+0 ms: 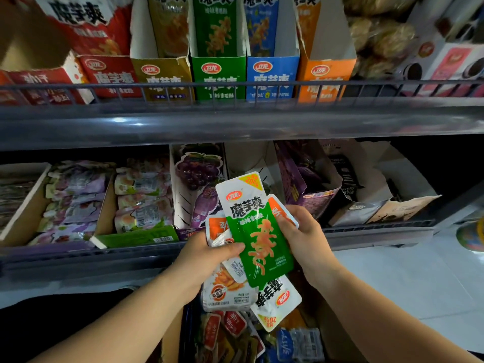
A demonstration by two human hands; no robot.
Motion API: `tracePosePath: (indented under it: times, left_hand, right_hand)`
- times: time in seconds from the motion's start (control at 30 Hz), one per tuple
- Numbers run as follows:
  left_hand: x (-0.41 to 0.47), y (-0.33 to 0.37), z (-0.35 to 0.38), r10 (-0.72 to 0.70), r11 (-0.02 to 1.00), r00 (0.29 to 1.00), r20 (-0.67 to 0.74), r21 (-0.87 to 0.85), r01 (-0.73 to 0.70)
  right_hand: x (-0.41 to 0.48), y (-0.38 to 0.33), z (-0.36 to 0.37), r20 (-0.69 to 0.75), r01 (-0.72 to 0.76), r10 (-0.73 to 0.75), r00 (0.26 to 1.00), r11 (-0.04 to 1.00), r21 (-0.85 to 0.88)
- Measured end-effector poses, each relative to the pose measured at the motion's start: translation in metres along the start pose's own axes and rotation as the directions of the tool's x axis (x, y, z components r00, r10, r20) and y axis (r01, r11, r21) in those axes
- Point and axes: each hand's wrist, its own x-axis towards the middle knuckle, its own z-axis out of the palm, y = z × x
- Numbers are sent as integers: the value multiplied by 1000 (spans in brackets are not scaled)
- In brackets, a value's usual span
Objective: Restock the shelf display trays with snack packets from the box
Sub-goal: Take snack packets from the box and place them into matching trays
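— Right, what's nearest?
— The box (337, 336) sits low between my arms, mixed packets inside. Above it my left hand (207, 255) grips a fanned bunch, thumb across the green packet (259, 231). My right hand (303, 231) pinches the orange packets (217, 227) fanned behind it.
— And the step?
— Sorting by colour, I judge. I'd peel the green one off alone, lift it over the rail (235, 86) and slide it upright into the green tray (218, 77) on the upper shelf, not the orange tray (324, 77).
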Motion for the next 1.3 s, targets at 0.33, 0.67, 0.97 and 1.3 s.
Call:
tracePosePath:
  times: [0.33,0.67,0.97,1.3]
  left_hand:
    - [-9,7,3,34,989,999,27,140,-37]
    - [-38,47,-8,204,977,971,-124,82,-195]
    - [-65,107,-35,320,945,926,-199,-7,-328]
    - [-41,128,-70,287,906,913,-290,-228,-357]
  right_hand:
    - [8,-20,-3,66,145,-133,989,960,-240]
    - [-14,-77,-26,4,166,-169,986,968,-189]
    - [-29,-165,-38,-24,321,-322,946,946,-39]
    - [29,-268,12,-84,542,-562,823,821,-183]
